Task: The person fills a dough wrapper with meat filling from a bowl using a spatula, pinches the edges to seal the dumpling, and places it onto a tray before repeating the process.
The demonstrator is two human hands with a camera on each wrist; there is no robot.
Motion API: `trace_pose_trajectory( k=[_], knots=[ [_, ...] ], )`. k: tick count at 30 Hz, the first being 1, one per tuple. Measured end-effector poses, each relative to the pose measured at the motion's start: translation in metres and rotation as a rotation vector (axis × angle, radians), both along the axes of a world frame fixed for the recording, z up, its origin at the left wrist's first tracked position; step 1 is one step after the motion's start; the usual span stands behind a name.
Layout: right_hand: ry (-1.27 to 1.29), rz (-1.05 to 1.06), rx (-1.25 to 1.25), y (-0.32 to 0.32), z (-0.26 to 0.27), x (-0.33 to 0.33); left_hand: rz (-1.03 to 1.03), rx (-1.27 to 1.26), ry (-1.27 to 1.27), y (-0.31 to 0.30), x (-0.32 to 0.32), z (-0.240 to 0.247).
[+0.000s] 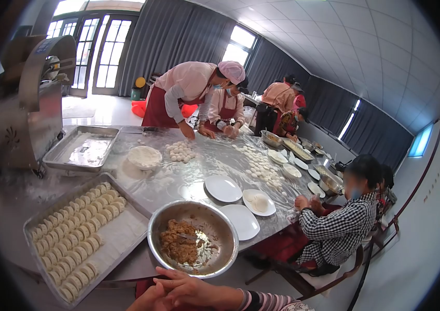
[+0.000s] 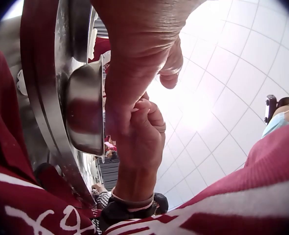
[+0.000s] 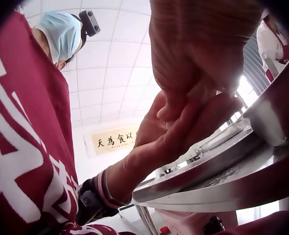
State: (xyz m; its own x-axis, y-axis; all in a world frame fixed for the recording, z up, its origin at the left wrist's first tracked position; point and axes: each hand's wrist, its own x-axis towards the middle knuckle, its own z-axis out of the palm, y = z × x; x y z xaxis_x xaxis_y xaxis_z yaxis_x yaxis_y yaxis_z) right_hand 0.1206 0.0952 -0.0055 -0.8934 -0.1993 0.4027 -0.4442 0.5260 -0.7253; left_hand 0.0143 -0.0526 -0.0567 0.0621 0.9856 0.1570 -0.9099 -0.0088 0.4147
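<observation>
My two hands meet low in front of me, at the bottom of the head view. The right hand (image 1: 194, 291) reaches across the left hand (image 1: 150, 299), some of its fingers pointing left. In the right wrist view, the left hand (image 3: 159, 132) has its fingers long and nearly straight beneath the right hand (image 3: 198, 54). The left wrist view shows the right hand (image 2: 142, 132) touching the left hand (image 2: 139, 54). I cannot tell whether anything lies between them. Just beyond stands a steel bowl (image 1: 225, 249) of brown filling (image 1: 178, 241) with a utensil in it.
Rows of dumplings (image 1: 74, 233) fill much of a metal tray (image 1: 132, 233) at left. Behind it are another tray (image 1: 82, 150) and a flour bowl (image 1: 145, 157). White plates (image 1: 223, 188), one with wrappers (image 1: 259, 201), stand right of centre. People work around the floury table; one person (image 1: 334, 223) sits at right.
</observation>
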Motion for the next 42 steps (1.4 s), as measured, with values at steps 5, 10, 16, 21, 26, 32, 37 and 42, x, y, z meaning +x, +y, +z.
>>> trace_pose_trajectory(
  k=[5, 10, 16, 21, 26, 32, 37, 42],
  knots=[
    [0.012, 0.035, 0.013, -0.001, 0.007, 0.002, 0.071, -0.073, 0.024, -0.003, 0.006, 0.011],
    [0.029, 0.065, -0.01, 0.001, -0.002, 0.002, 0.043, -0.062, 0.024, 0.001, 0.004, -0.005],
    [-0.006, 0.003, 0.02, -0.001, 0.004, 0.005, 0.041, -0.073, 0.039, -0.002, 0.008, 0.006],
    [0.023, 0.0, 0.045, -0.001, -0.004, 0.004, 0.081, -0.152, 0.043, -0.002, 0.011, 0.003],
    [0.054, -0.033, -0.132, 0.005, -0.012, 0.005, 0.069, 0.039, 0.023, -0.001, 0.005, 0.009],
    [0.046, -0.131, -0.061, 0.007, 0.006, 0.013, 0.045, 0.056, 0.005, 0.003, 0.008, -0.001],
    [0.048, -0.208, -0.22, 0.001, 0.004, 0.012, 0.153, -0.02, 0.037, 0.002, 0.013, 0.019],
    [0.148, -0.201, -0.223, 0.009, -0.003, 0.012, 0.19, -0.018, 0.057, 0.005, 0.017, 0.036]
  ],
)
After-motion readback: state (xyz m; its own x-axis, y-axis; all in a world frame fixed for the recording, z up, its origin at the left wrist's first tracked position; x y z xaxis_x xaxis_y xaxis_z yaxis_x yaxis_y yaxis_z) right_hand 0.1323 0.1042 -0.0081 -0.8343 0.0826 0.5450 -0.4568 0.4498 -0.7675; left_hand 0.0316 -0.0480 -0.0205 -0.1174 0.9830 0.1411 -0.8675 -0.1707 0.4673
